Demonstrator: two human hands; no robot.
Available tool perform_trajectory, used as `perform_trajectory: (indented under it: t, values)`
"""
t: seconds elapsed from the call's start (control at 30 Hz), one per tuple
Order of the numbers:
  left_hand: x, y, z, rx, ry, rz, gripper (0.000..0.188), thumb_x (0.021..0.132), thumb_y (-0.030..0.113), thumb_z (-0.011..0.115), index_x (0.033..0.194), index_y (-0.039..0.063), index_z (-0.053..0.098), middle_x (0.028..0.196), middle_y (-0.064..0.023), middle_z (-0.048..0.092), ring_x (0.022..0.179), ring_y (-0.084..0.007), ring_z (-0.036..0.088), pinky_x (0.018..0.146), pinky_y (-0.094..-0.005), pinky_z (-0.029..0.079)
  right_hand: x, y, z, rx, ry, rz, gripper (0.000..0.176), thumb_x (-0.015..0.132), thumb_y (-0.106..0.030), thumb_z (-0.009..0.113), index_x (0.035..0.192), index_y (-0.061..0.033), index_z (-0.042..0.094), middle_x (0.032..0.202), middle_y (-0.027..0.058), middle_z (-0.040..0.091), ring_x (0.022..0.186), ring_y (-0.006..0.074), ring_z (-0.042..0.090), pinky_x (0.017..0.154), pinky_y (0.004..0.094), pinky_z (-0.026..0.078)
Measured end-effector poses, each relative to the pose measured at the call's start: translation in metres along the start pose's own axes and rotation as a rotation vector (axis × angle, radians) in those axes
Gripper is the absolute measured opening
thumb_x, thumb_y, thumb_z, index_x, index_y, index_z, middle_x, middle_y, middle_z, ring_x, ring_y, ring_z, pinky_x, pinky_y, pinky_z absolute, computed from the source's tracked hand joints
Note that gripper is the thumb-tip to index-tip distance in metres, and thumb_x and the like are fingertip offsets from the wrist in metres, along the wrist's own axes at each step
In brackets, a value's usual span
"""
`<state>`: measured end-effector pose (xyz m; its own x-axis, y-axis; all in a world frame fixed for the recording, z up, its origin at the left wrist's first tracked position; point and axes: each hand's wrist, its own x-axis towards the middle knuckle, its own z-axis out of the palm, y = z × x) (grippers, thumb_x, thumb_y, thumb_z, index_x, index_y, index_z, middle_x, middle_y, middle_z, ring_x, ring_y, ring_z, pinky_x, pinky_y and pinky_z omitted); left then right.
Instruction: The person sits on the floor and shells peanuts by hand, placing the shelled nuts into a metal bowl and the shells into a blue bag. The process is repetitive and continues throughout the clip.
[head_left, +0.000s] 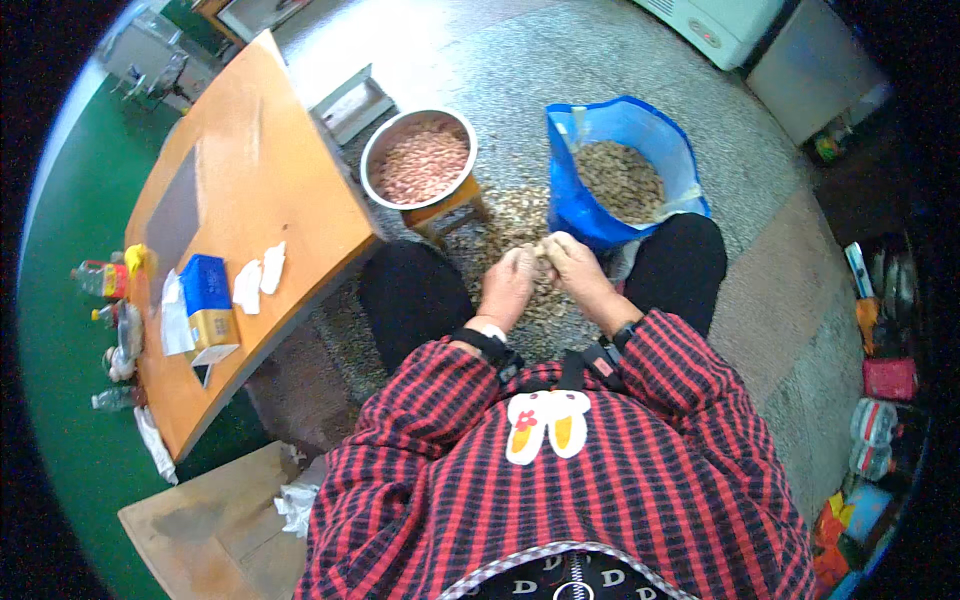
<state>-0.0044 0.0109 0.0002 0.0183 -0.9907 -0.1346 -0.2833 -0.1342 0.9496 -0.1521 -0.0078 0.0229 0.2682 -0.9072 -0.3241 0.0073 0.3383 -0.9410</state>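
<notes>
Between the knees, my left hand (508, 289) and my right hand (576, 264) meet at the fingertips, pinching something small and pale, likely a peanut pod; the fingers hide most of it. Shells and debris (517, 214) are scattered on the floor beneath and beyond them. A round metal bowl (473, 161) of pinkish shelled peanuts (421, 163) rests on a small wooden stool (450, 214), ahead and to the left. Ahead and to the right stands an open blue bag (564, 187) with brownish unshelled peanuts (619, 180) inside, close to the right knee.
At left is a wooden table (300, 180) bearing a blue and gold tissue pack (208, 300) and crumpled tissues (260, 279). Plastic bottles (101, 279) line its far side. A metal dustpan-like tray (352, 105) lies behind the bowl. Bottles and packages (874, 439) sit along the right edge.
</notes>
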Motion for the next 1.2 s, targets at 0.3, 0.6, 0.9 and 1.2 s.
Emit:
perform_trajectory:
  t: [0.3, 0.6, 0.9, 1.2]
  values:
    - [0.002, -0.001, -0.006, -0.174, -0.068, -0.112, 0.037, 0.099, 0.037, 0.046, 0.085, 0.006, 0.061, 0.067, 0.0021, 0.052, 0.060, -0.0079, 0.045, 0.055, -0.0254, 0.038, 0.004, 0.004, 0.009, -0.642, 0.049, -0.477, 0.028, 0.097, -0.027, 0.045, 0.086, -0.0018, 0.048, 0.081, 0.0200, 0.054, 0.078, 0.0410, 0.053, 0.067, 0.0436, 0.043]
    - [-0.003, 0.013, -0.005, -0.328, -0.103, -0.260, 0.044, 0.099, 0.045, 0.042, 0.088, 0.007, 0.061, 0.073, -0.0001, 0.055, 0.064, -0.0099, 0.049, 0.058, -0.0247, 0.042, 0.009, 0.012, 0.006, -0.390, -0.046, -0.304, 0.026, 0.095, -0.027, 0.051, 0.087, -0.0028, 0.053, 0.075, 0.0108, 0.054, 0.068, 0.0212, 0.052, 0.065, 0.0349, 0.043]
    - [-0.009, 0.020, -0.006, -0.367, -0.096, -0.197, 0.042, 0.098, 0.045, 0.043, 0.083, 0.009, 0.057, 0.067, 0.0019, 0.050, 0.057, -0.0078, 0.041, 0.051, -0.0235, 0.033, -0.002, 0.005, 0.014, -0.251, -0.046, -0.352, 0.026, 0.096, -0.025, 0.050, 0.080, -0.0046, 0.050, 0.072, 0.0048, 0.050, 0.068, 0.0153, 0.049, 0.065, 0.0313, 0.042]
    - [0.000, 0.016, -0.009, -0.286, -0.136, -0.367, 0.047, 0.098, 0.047, 0.039, 0.082, 0.007, 0.058, 0.067, -0.0008, 0.053, 0.057, -0.0118, 0.046, 0.052, -0.0271, 0.037, -0.001, 0.005, 0.007, 0.139, -0.270, -0.110, 0.042, 0.101, -0.041, 0.039, 0.087, -0.0057, 0.056, 0.073, -0.0003, 0.052, 0.065, 0.0111, 0.048, 0.062, 0.0266, 0.041]
